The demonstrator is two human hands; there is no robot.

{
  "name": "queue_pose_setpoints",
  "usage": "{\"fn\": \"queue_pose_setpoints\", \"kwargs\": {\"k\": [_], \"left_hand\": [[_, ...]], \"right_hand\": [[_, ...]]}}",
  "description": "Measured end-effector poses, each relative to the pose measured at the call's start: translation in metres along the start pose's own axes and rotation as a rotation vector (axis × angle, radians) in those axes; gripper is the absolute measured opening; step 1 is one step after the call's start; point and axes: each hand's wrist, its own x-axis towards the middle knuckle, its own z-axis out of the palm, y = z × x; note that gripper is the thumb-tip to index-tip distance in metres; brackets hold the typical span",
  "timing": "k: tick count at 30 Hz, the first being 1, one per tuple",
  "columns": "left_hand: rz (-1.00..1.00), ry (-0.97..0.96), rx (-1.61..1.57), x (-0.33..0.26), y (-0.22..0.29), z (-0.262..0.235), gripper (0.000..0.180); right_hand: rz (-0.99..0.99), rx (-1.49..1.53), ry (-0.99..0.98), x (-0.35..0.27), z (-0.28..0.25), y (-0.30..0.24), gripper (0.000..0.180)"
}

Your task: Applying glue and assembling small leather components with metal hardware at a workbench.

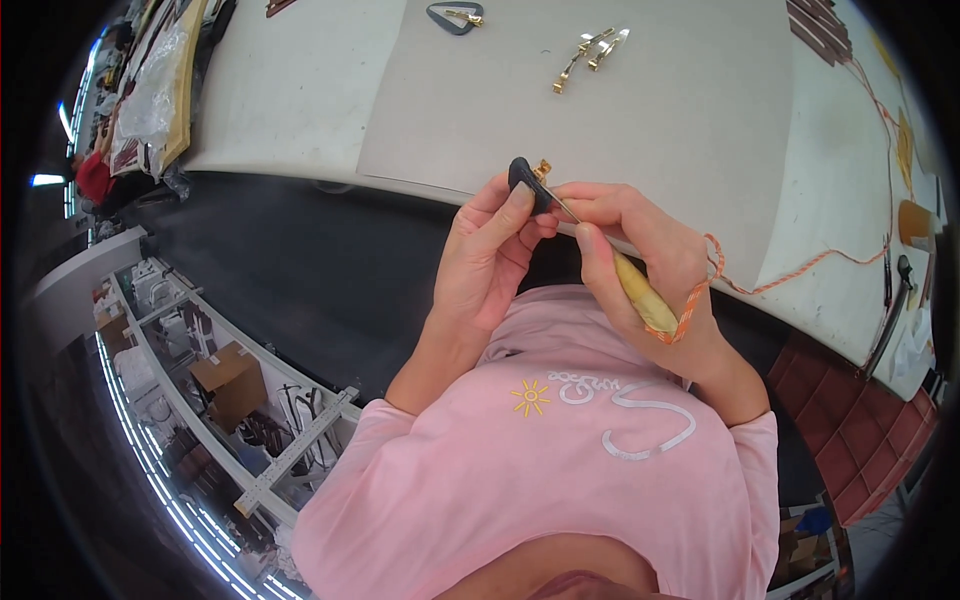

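My left hand (487,258) pinches a small dark blue-grey leather piece (524,177) with a gold metal fitting (542,168) at its top. My right hand (650,262) grips a yellow-handled screwdriver (640,292), its thin metal shaft pointing up-left at the fitting. An orange cord (700,290) is tied to the handle and trails right across the table. Both hands hover just in front of the table's near edge, above my pink shirt.
A grey cardboard sheet (640,110) covers the white worktable (290,90). On it lie loose gold metal clasps (590,55) and another dark leather loop with gold fitting (452,17). Plastic-wrapped goods (160,90) lie at the far left. Shelving (240,400) stands below left; a red chair (860,440) right.
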Motion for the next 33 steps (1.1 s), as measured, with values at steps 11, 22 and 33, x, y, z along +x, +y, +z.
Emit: {"fn": "queue_pose_setpoints", "kwargs": {"k": [11,22,33], "left_hand": [[0.087,0.028,0.087,-0.002,-0.002,0.002,0.016],[0.31,-0.009,0.435,-0.002,0.017,0.05,0.023],[0.237,-0.1,0.366,0.009,-0.004,0.067,0.022]], "right_hand": [[0.138,0.053,-0.09,0.008,-0.014,-0.011,0.01],[0.228,0.192,0.062,0.008,-0.044,-0.016,0.027],[0.0,-0.086,0.149,0.023,-0.046,-0.001,0.019]]}}
